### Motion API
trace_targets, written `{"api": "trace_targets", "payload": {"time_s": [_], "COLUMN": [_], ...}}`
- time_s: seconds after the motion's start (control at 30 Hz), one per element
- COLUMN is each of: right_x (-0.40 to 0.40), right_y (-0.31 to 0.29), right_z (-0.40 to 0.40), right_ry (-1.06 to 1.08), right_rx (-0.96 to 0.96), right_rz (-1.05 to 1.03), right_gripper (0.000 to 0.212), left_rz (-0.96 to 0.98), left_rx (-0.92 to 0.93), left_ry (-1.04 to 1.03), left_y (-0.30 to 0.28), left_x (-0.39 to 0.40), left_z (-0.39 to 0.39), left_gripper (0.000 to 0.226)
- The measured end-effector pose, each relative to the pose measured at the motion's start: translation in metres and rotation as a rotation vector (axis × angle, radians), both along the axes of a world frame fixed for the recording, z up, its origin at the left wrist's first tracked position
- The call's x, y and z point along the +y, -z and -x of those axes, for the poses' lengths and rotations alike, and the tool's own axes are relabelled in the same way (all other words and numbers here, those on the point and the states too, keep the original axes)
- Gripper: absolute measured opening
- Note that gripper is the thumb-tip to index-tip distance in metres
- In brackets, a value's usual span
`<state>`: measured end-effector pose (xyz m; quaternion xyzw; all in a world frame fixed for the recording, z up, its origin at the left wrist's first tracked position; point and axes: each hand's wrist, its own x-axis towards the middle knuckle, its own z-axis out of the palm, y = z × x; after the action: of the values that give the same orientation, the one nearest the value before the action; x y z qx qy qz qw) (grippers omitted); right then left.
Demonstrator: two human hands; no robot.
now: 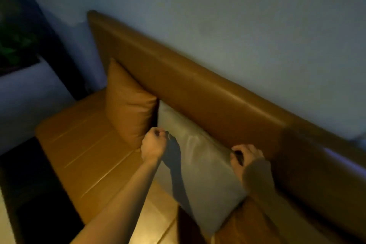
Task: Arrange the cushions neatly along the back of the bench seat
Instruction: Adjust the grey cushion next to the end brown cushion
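Note:
A grey cushion (200,164) leans against the tan padded backrest (198,89) of the bench. My left hand (153,142) pinches its left edge near the top. My right hand (247,157) grips its upper right corner against the backrest. A tan cushion (128,105) stands upright just left of the grey one, touching it. Another tan cushion (243,224) shows partly at the bottom, in front of the grey cushion's lower right corner.
The tan bench seat (83,150) runs left to a pale wall (217,16). Dark floor (33,194) lies in front of the seat at the left. A dark window with foliage (13,41) sits at the far left.

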<state>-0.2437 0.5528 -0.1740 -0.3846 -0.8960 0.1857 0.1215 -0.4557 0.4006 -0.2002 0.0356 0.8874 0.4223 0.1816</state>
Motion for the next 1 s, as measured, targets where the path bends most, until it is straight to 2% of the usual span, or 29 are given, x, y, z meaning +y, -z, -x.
{"api": "trace_targets", "payload": {"time_s": [0.07,0.13,0.2,0.4,0.53,0.67,0.73,0.77,0.83,1.0], "right_x": [-0.011,-0.018,-0.028,-0.040,-0.034,-0.022,-0.020,-0.022,-0.026,-0.031], "right_y": [-0.003,0.003,0.014,0.038,0.037,0.036,0.039,0.042,0.048,0.053], "right_z": [0.041,0.074,0.100,0.154,0.203,0.275,0.312,0.329,0.353,0.379], "right_ry": [-0.042,-0.078,-0.110,-0.163,-0.261,-0.337,-0.333,-0.322,-0.296,-0.196], "right_rx": [-0.121,-0.202,-0.290,-0.351,-0.299,-0.207,-0.177,-0.174,-0.196,-0.185], "right_rz": [0.078,0.172,0.135,0.009,0.079,0.152,0.198,0.215,0.212,0.210], "right_gripper": [0.033,0.052,0.059,0.067,0.064,0.064,0.065,0.065,0.060,0.051], "left_rz": [-0.024,-0.109,-0.205,-0.364,-0.486,-0.653,-0.761,-0.782,-0.761,-0.723], "left_rx": [-0.046,-0.147,-0.250,-0.339,-0.415,-0.501,-0.653,-0.728,-0.850,-0.959], "left_ry": [-0.132,-0.235,-0.337,-0.332,-0.362,-0.498,-0.601,-0.607,-0.571,-0.438], "left_y": [0.011,0.027,0.038,0.057,0.074,0.097,0.104,0.104,0.110,0.125], "left_x": [-0.017,-0.024,-0.024,0.009,0.028,0.034,0.036,0.035,0.032,0.021], "left_z": [0.047,0.089,0.120,0.159,0.186,0.206,0.209,0.210,0.213,0.213], "left_gripper": [0.026,0.040,0.054,0.049,0.062,0.079,0.085,0.079,0.071,0.080]}}
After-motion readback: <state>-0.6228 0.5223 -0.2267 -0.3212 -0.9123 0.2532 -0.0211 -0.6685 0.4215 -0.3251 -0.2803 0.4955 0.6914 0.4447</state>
